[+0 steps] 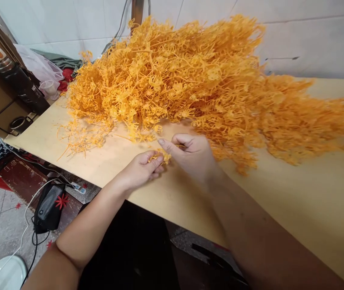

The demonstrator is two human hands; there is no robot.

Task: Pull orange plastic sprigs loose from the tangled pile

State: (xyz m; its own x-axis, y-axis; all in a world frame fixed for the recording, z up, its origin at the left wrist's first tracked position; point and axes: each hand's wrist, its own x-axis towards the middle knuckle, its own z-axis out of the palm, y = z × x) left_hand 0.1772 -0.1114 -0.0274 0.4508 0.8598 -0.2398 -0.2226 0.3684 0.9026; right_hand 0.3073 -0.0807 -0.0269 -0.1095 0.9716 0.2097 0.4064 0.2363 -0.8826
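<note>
Between the thumb and fingers of my left hand (pixel 144 169) is a small yellow artificial flower sprig (pixel 165 156), mostly covered by the fingers. Just to its right, my right hand (pixel 194 155) is closed, fingers curled and thumb pointing left. A thin bit of yellow stem (pixel 181 147) shows at its thumb and forefinger; the rest is hidden. Both hands are low over the table's front part. Behind them lies a large heap of orange-yellow artificial flower sprays (pixel 172 80). Some loose sprigs (pixel 84 139) rest at the heap's left end.
The wooden table (pixel 280 193) runs along a tiled wall (pixel 317 36). At the left stand a dark thermos flask (pixel 21 82), a mug (pixel 21 124) and a plastic bag (pixel 37 64). Below are a power strip (pixel 79 187), cables, a black pouch (pixel 49 207) and a white round lid-like object (pixel 4 274).
</note>
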